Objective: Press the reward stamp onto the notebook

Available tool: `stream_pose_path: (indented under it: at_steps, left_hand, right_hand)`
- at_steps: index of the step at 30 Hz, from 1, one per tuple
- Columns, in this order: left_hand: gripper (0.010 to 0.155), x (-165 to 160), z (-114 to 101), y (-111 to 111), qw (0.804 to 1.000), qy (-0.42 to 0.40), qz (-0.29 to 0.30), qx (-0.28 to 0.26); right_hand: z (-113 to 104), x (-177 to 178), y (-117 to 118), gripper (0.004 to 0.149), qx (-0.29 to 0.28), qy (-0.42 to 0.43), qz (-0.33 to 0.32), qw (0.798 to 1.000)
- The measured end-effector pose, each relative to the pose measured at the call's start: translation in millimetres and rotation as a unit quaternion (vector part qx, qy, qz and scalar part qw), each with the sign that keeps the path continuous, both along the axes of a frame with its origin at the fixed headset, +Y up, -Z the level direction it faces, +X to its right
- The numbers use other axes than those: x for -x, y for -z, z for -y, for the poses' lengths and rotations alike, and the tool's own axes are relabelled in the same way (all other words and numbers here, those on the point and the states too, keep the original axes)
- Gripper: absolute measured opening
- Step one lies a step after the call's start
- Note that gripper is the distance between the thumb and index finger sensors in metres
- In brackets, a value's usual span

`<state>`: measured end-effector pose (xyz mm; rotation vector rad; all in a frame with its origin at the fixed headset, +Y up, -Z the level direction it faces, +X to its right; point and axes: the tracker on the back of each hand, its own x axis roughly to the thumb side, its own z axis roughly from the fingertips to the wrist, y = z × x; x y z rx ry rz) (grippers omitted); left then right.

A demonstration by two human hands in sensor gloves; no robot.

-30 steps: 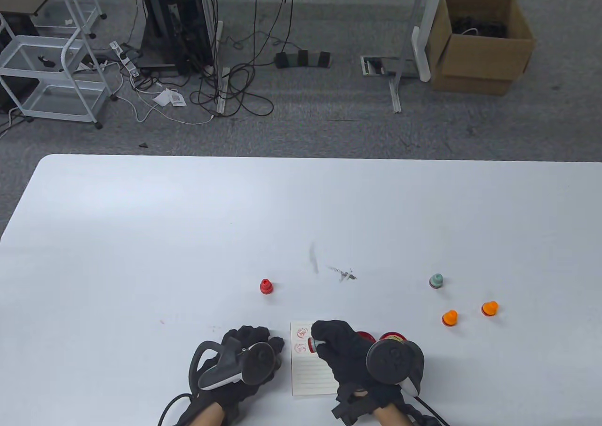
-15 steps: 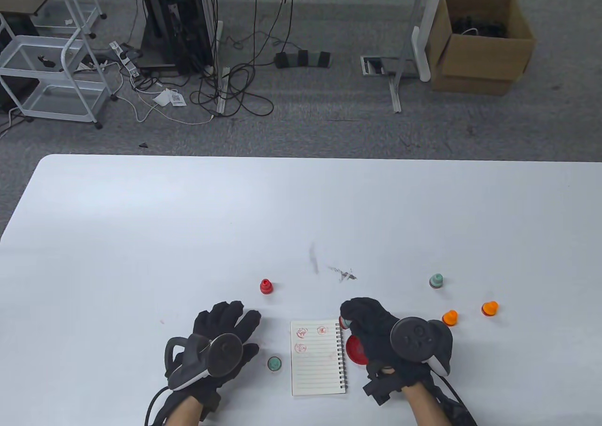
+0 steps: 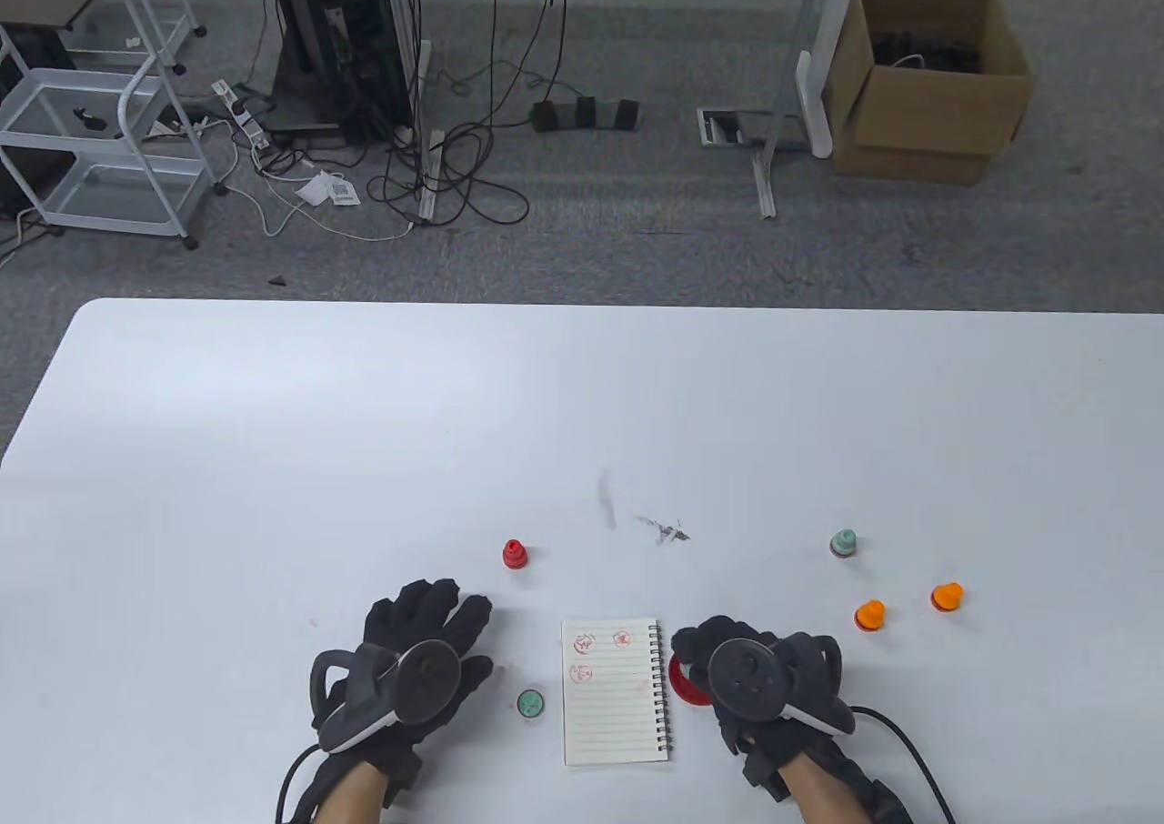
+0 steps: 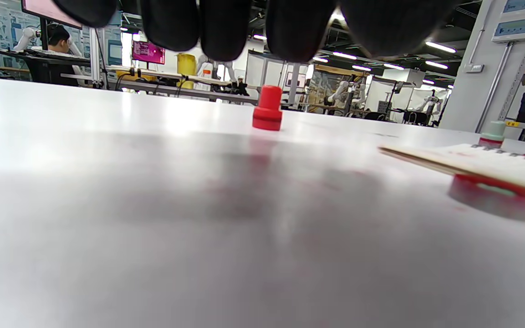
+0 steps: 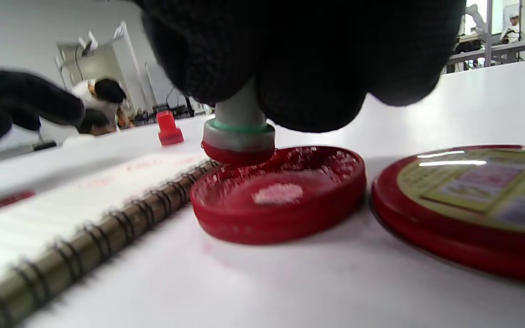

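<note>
White table (image 3: pixel 273 460) fills the lower two thirds of the table view, with grey carpet, cables and a cardboard box (image 3: pixel 928 69) along the top edge. At lower centre lies the spiral notebook (image 3: pixel 614 692), three red stamp marks on its upper lines; just right of it the right hand (image 3: pixel 727 656) grips the reward stamp (image 5: pixel 239 136), its base pressed into the open red ink pad (image 5: pixel 280 196), beside the pad's lid (image 5: pixel 467 205). At lower left the left hand (image 3: pixel 427 633) lies flat on the table, fingers extended, holding nothing, with a small green-centred cap (image 3: pixel 530 702) between it and the notebook
</note>
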<state>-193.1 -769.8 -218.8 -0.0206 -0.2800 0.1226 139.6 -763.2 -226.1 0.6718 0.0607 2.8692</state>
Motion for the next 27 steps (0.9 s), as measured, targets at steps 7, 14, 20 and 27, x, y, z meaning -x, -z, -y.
stream_pose_path:
  at_steps: [7,14,20,27]
  left_hand:
    - [0.066,-2.9,0.7,-1.7,1.000,0.006,0.007,0.000]
    - [0.066,-1.2,-1.2,-2.8,1.000,-0.001,0.006,-0.003]
    - [0.065,-0.4,-1.5,-2.2,1.000,-0.003,0.004,-0.001]
    - [0.065,-1.2,-1.8,-2.9,1.000,-0.001,0.007,0.001]
  right_hand:
    - [4.2,15.7,2.0,0.043,0.008,-0.070,-0.001,0.997]
    - [-0.2,23.2,17.2,0.041,0.071,-0.098,0.015,0.992]
    - [-1.6,28.9,25.0,0.041,0.102,-0.123,0.018,0.987]
    - [-2.3,28.4,27.3,0.041,0.110,-0.123,0.016,0.986]
